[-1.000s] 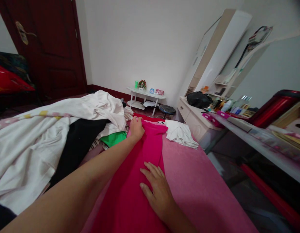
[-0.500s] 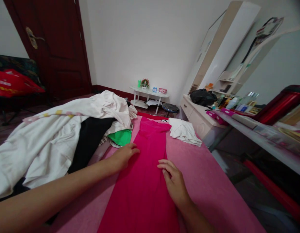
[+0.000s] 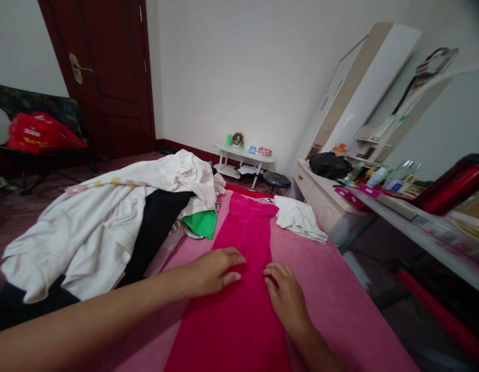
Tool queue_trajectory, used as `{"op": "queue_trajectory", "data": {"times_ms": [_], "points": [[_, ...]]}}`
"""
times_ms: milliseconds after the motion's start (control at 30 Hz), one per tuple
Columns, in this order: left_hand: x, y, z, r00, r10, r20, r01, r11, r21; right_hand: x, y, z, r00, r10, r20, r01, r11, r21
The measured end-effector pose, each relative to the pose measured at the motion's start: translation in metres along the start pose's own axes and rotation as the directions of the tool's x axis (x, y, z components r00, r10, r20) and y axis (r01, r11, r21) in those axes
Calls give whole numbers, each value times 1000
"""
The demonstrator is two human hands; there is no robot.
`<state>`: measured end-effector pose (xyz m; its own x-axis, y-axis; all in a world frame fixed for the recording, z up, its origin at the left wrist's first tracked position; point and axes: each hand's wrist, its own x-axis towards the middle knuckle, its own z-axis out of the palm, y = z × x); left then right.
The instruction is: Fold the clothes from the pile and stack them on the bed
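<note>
A long, bright pink garment (image 3: 243,325) lies stretched lengthwise on the pink bed cover (image 3: 340,315), its far end folded over in a loose band. My left hand (image 3: 218,271) is over the middle of this garment, palm down, thumb apart from the bent fingers and nothing held. At the garment's right edge is my right hand (image 3: 288,294). Its fingertips rest on the cloth edge, fingers slightly curled, with a gap between thumb and forefinger. A folded white cloth (image 3: 299,219) sits beyond, to the right of the garment's far end.
Heaped on the left are white clothes (image 3: 107,222), a black garment (image 3: 157,227) and a green piece (image 3: 202,223). A dressing table (image 3: 324,194) with bottles and a black bag (image 3: 330,165) stands at right. Farther back are a small white table (image 3: 243,152) and a round stool (image 3: 277,179).
My left hand has moved right, from the garment's left edge to over its middle. My right hand's fingers have curled more at the right edge. The view has shifted slightly left and up.
</note>
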<state>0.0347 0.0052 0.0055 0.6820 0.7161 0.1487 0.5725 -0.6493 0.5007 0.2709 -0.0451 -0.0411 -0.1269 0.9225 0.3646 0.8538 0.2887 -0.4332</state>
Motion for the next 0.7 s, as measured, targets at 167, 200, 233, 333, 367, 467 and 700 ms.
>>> {"op": "queue_trajectory", "data": {"times_ms": [167, 200, 233, 333, 367, 467, 700], "points": [[57, -7, 40, 973, -145, -180, 151, 988, 22, 7, 18, 0, 980, 190, -55, -191, 981, -27], [65, -10, 46, 951, -215, -223, 224, 974, 16, 12, 23, -1, 972, 229, -47, -231, 972, -42], [70, -13, 50, 928, -270, -256, 281, 960, 7, 18, 26, -1, 965, 259, -34, -261, 963, -69], [78, -18, 55, 888, -345, -304, 362, 932, -1, 39, 27, -1, 946, 323, -19, -320, 924, -209], [78, -19, 55, 884, -350, -310, 369, 929, 3, 44, 26, 0, 941, 338, -25, -333, 907, -258], [76, -20, 55, 886, -342, -313, 364, 931, 14, 54, 24, 4, 928, 368, -64, -368, 869, -331], [74, -22, 57, 900, -308, -308, 333, 942, 31, 55, 42, 5, 910, 388, -149, -411, 891, -191]]}}
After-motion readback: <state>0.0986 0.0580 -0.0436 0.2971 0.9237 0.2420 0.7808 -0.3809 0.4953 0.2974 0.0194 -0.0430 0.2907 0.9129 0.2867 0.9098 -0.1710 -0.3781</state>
